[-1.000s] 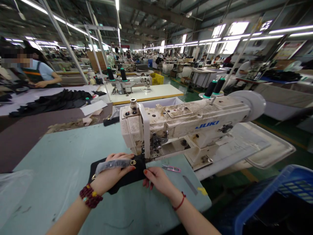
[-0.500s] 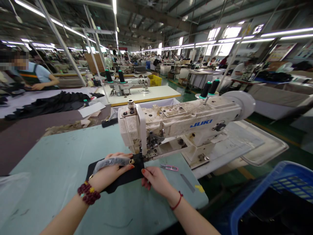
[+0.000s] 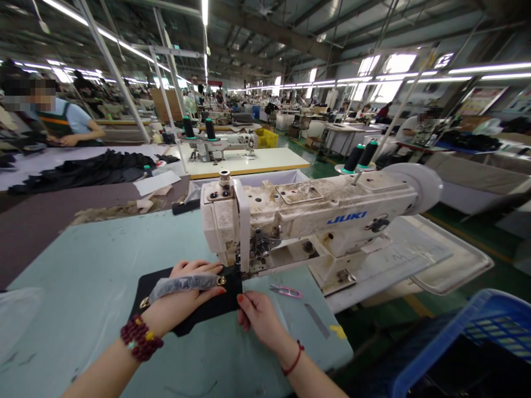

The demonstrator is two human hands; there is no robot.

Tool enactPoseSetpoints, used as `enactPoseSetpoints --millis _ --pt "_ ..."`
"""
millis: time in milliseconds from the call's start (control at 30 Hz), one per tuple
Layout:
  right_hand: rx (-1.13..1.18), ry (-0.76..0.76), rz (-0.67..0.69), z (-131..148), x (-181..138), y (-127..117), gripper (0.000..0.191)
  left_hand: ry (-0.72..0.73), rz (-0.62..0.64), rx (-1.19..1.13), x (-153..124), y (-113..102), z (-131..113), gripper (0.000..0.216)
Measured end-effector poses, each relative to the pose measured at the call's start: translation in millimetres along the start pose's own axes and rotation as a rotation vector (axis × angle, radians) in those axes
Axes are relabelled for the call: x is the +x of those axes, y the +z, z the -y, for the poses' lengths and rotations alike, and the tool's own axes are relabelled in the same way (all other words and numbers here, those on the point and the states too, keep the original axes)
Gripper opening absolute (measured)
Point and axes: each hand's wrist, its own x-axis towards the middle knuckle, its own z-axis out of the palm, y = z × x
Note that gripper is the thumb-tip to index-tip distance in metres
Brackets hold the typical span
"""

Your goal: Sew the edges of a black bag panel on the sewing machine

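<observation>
A black panel (image 3: 209,308), seemingly a bag piece, lies under the head of a white JUKI sewing machine (image 3: 298,207), its right end by the needle. On it is a curved handle (image 3: 185,283) wrapped in clear plastic, with gold-coloured fittings at both ends. My left hand (image 3: 180,304) passes beneath this handle and rests on the panel, fingers stretched out and spread. At the panel's right edge, the thumb and fingers of my right hand (image 3: 261,316) pinch the material. The machine's head partly hides the needle area.
Right of my right hand lie pink-handled thread snips (image 3: 287,291), a grey flat strip (image 3: 317,320) and a yellow scrap (image 3: 338,331) on the pale blue tabletop (image 3: 83,276). A blue basket (image 3: 433,345) with dark contents stands at lower right. A co-worker (image 3: 72,124) sits at far left.
The black panel and my left hand have shifted slightly left, away from the machine head. My right hand keeps its pinch at the edge. The camera view has moved a little.
</observation>
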Motion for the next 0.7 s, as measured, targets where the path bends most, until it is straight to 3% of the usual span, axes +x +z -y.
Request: enactPoseSetpoints --millis 367,700 --pt "-0.047 -0.019 -0.021 0 3 -2 0.065 -0.040 -0.009 -0.085 0 4 3 0.036" --pt "-0.011 -0.024 -0.006 8 11 -4 0.064 -0.145 0.084 -0.232 10 -3 3 0.041"
